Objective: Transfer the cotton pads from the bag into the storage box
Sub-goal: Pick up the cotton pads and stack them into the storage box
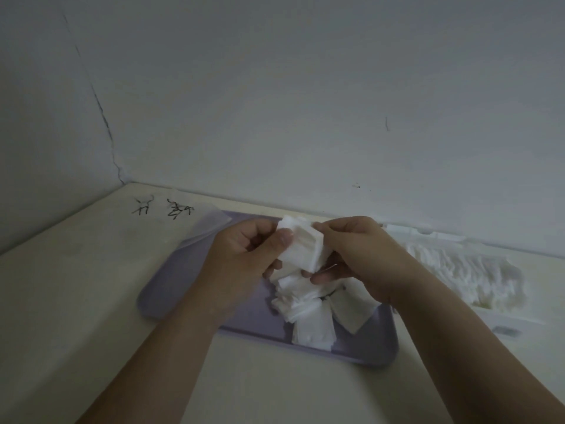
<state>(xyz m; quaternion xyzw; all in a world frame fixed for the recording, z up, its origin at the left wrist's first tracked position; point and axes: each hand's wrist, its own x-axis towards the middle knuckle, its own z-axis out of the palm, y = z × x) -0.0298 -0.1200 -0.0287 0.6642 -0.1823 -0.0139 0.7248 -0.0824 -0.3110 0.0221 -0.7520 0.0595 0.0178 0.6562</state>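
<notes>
Pads (pixel 301 249), a squared white stack of them, sit pinched between both my hands above the lilac tray (pixel 171 289). My left hand (pixel 244 252) has its thumb pressed on the stack's near face with fingers curled behind; my right hand (pixel 357 255) clamps the opposite end, thumb underneath and fingers over the top. More pads lie loose and fanned out in a heap (pixel 312 313) on the tray just below. A long row of white pads fills what I take to be the box (pixel 464 270), well off to my right by the wall. A clear flap that may be the bag (pixel 208 223) lies at the tray's far left corner; I cannot tell for sure.

They look feather-light, soft and compressible, with nothing binding one layer to the next. I judge squeezing across the flat faces holds them together; gripping by the edges would likely let the middle sheets slide out.
</notes>
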